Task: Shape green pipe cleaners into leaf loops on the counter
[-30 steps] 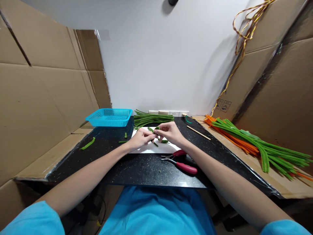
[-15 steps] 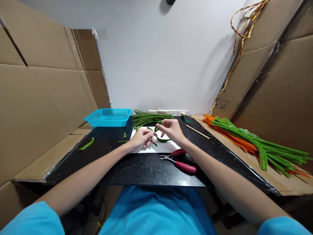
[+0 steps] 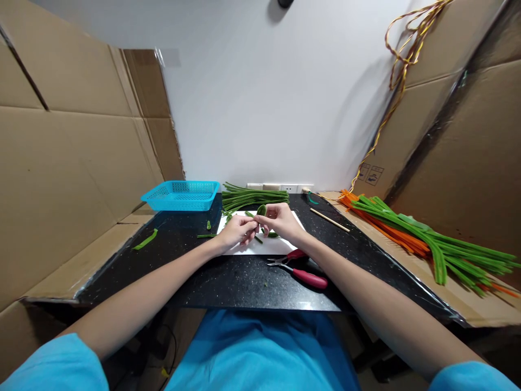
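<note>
Both hands meet over a white sheet on the black tabletop. A small dark green leaf-shaped piece of bent pipe cleaner stands up between them. My left hand is closed, thumb and forefinger pinching the piece's lower end. Closed beside it, my right hand pinches the same end from the right. Another curved green piece lies on the sheet, partly covered by the right hand. Short green bits lie around the left fingers. Red-handled pliers rest at the sheet's front edge, jaws pointing left.
A blue plastic basket stands back left. Behind the sheet lies a bundle of dark green pipe cleaners. A wooden stick is to the right, with green and orange pipe cleaners on cardboard beyond. One green strip lies left.
My right hand has moved down and left to meet the left fingertips. The green piece, an open loop before, now shows as a narrower upright leaf shape.
</note>
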A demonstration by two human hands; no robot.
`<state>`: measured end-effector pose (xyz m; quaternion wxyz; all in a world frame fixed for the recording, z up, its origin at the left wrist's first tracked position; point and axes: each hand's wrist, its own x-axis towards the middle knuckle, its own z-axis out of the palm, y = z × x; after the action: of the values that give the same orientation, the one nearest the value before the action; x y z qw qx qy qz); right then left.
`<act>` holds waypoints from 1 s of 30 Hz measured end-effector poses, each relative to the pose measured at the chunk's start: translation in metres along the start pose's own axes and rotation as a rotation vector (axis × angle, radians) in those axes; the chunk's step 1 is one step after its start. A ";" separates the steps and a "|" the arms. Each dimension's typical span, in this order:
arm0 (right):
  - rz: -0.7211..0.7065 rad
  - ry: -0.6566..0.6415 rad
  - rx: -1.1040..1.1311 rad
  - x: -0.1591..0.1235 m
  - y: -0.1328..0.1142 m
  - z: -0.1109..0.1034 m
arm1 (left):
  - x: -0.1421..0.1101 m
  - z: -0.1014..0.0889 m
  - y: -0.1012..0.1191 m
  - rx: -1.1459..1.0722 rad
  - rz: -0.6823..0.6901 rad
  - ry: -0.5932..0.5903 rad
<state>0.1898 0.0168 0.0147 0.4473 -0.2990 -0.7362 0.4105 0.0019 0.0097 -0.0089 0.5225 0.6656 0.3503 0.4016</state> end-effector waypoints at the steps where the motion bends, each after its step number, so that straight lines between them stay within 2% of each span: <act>1: 0.004 0.003 -0.005 0.000 -0.001 0.000 | 0.000 0.000 0.000 -0.005 -0.008 0.005; 4: -0.002 0.020 -0.086 -0.001 -0.003 -0.001 | 0.000 0.001 0.001 -0.041 -0.049 0.010; 10: -0.143 0.033 -0.299 -0.003 -0.006 0.001 | -0.001 0.000 0.002 -0.103 -0.127 -0.025; 17: -0.073 0.081 -0.245 -0.001 -0.004 -0.005 | -0.002 0.003 0.006 -0.095 -0.135 0.000; 30: -0.211 0.051 -0.565 0.002 0.008 -0.013 | -0.004 0.001 0.004 -0.155 -0.157 -0.080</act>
<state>0.2016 0.0266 0.0114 0.4052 -0.3435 -0.8367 0.1330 0.0017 0.0047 -0.0059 0.6156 0.6093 0.3483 0.3585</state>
